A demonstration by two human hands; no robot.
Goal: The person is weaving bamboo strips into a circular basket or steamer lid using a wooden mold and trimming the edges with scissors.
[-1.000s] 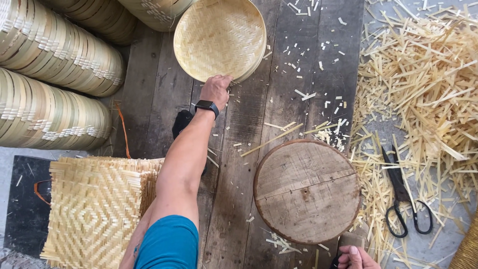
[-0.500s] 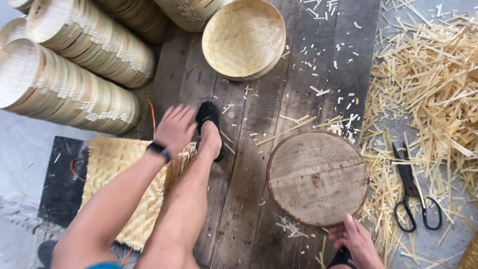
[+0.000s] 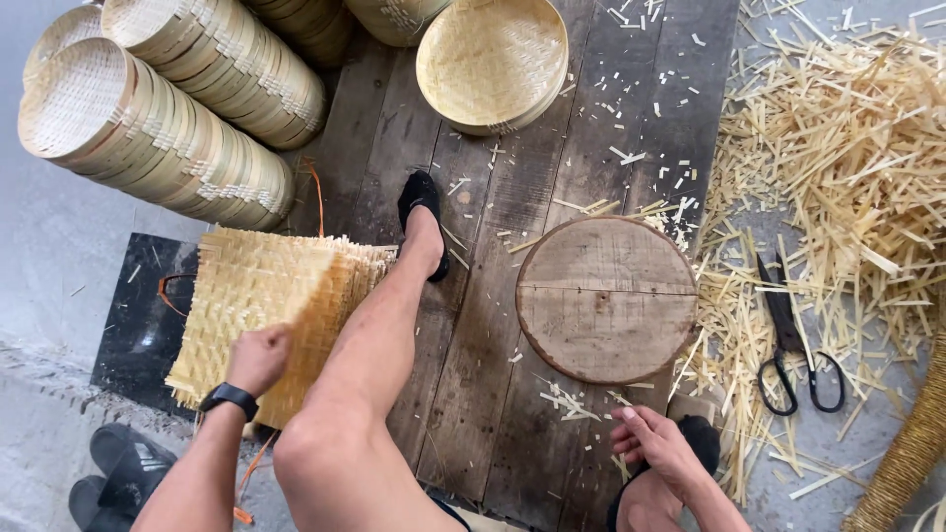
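Mats [image 3: 261, 305]: your left hand [image 3: 258, 357] had closed on the top sheet of the woven stack, fingers curled over its near edge, and the sheet was lifted at that edge above the ones below.
Stack place: it lay at your left, partly on a black slab [image 3: 138, 315] and partly on the plank floor [image 3: 473, 296], just beside your left leg.
Left wrist: you wore a black watch [image 3: 229, 397].
Right hand [image 3: 658, 448]: it rested low by your right knee, fingers loosely bent and holding nothing, just below the wooden round.
Round [image 3: 606, 299]: a sawn block with a crack across its face lay flat on the planks, between your legs.
Left foot [image 3: 422, 219]: stretched forward in a black slipper, past the stack's far corner.
Basket [image 3: 491, 61]: one shallow woven tray sat open side up at the far end of the planks.
Rolls [image 3: 158, 138]: rows of finished round trays lay stacked on their sides at your far left.
Scissors [image 3: 793, 340]: black-handled, lying on the bamboo offcuts [image 3: 847, 177] at your right, well apart from both hands.
Sandals [image 3: 113, 473]: a dark pair sat by your left elbow.
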